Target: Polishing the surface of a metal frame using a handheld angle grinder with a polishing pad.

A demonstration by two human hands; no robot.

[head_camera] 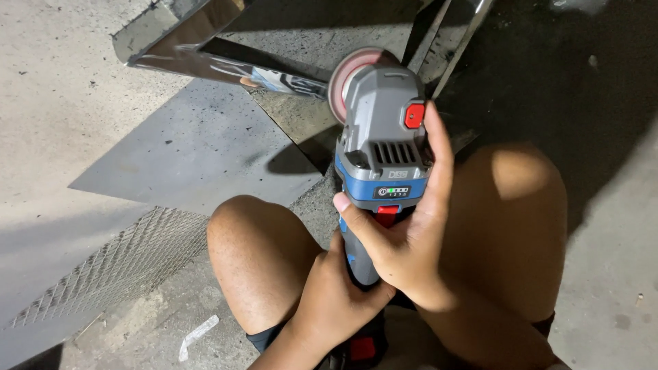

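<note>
Head view: both hands clamp a cordless grinder aimed up-frame at polished steel

Head camera looks down on a grey-and-blue angle grinder [381, 137] at the centre of the frame, held between the person's bare knees. Its long axis runs nearly vertical in the picture, with the handle at the lower end and the pinkish disc [349, 79] at the upper end, so the working end lies straight up-frame from the grip. The right hand [404, 240] is wrapped shut around the body from the right side, fingers stretched up beside the red button; it is the hand nearer the disc. The left hand [339, 298] is closed around the lower handle, just above the battery, touching the right hand.

The disc's edge sits at, or just beside, a shiny metal piece [226, 65] that slants across the upper left; whether they touch cannot be told. Under it lies a flat grey sheet [185, 147], and a strip of wire mesh [116, 264] lies at lower left on the concrete floor [48, 96].
</note>
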